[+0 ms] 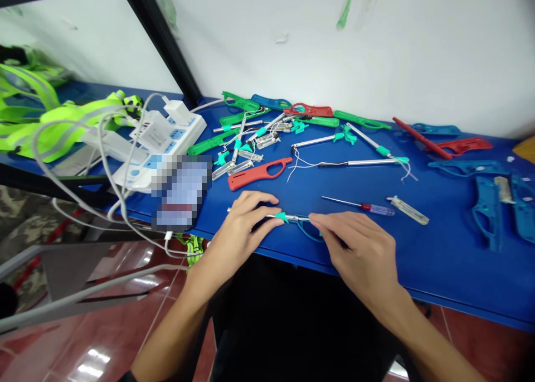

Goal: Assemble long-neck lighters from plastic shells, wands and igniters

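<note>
- The left hand (240,228) grips a thin metal tube (293,218) between thumb and fingers, beside its green trigger (282,217).
- The right hand (363,245) is closed in a pinch at the tube's right end; exactly what lies between its fingertips cannot be made out.
- The tube lies over a blue handle (307,230), near the front edge of the bench (426,259).
- Behind the right hand lie a screwdriver (376,209) and a clear fuel tank (409,211).
- A red handle (259,174) lies behind the left hand.
</note>
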Demonstrator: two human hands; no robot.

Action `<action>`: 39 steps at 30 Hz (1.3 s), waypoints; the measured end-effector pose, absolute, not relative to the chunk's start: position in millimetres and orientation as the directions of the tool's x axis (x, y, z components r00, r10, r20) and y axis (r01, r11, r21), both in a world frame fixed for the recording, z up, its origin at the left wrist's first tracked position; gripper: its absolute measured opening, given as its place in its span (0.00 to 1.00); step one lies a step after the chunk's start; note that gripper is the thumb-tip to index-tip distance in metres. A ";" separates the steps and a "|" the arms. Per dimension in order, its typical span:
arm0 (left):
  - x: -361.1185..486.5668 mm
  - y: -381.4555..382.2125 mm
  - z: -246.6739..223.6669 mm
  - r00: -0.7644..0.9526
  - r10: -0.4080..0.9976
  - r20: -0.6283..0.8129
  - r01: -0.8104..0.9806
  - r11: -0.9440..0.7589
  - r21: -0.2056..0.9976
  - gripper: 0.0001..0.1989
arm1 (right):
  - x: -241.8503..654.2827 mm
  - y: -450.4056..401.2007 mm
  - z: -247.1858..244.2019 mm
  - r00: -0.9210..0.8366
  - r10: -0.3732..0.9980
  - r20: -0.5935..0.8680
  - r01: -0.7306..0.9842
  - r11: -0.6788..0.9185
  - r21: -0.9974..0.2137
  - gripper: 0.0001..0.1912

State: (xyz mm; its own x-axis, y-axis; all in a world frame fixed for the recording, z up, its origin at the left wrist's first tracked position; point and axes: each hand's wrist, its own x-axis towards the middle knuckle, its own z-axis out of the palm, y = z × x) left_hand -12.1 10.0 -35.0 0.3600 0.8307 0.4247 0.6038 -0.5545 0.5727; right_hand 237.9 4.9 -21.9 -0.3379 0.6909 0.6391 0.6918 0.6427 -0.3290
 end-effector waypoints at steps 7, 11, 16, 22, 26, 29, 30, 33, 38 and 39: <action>-12.1 10.1 -36.1 0.362 0.828 0.428 0.599 -0.558 0.574 0.07 | 231.8 5.7 -24.2 -0.438 0.607 0.664 0.704 0.690 -0.167 0.09; -12.0 10.6 -36.2 0.352 0.826 0.440 0.599 -0.560 0.572 0.06 | 234.7 4.8 -23.0 -0.470 0.626 0.622 0.680 0.706 -0.198 0.07; -11.5 11.2 -35.3 0.356 0.826 0.438 0.587 -0.562 0.582 0.06 | 247.0 -7.6 -19.6 -0.461 0.663 0.590 0.727 0.663 -0.177 0.08; -11.9 10.1 -34.8 0.340 0.840 0.424 0.582 -0.542 0.607 0.06 | 255.6 -19.8 -22.3 -0.526 0.664 0.532 0.741 0.665 -0.098 0.19; -11.8 9.3 -33.7 0.348 0.841 0.414 0.588 -0.540 0.603 0.06 | 253.3 -14.3 -23.4 -0.531 0.660 0.531 0.757 0.651 -0.052 0.19; -10.9 8.4 -32.8 0.341 0.848 0.406 0.593 -0.529 0.607 0.06 | 248.8 -9.4 -22.7 -0.544 0.651 0.530 0.733 0.676 -0.079 0.17; -10.6 8.1 -32.6 0.336 0.852 0.401 0.595 -0.522 0.611 0.06 | 247.4 -8.4 -22.5 -0.545 0.650 0.530 0.724 0.683 -0.093 0.17; -9.9 7.5 -32.2 0.321 0.862 0.393 0.597 -0.506 0.623 0.06 | 244.8 -6.9 -22.9 -0.528 0.669 0.524 0.714 0.683 -0.153 0.16; -10.7 7.8 -32.3 0.329 0.857 0.397 0.591 -0.515 0.622 0.06 | 245.2 -6.1 -26.3 -0.399 0.779 0.484 0.726 0.591 -0.352 0.11; -10.9 7.9 -32.5 0.332 0.854 0.400 0.590 -0.519 0.618 0.06 | 245.6 -6.0 -26.7 -0.394 0.787 0.474 0.724 0.584 -0.367 0.11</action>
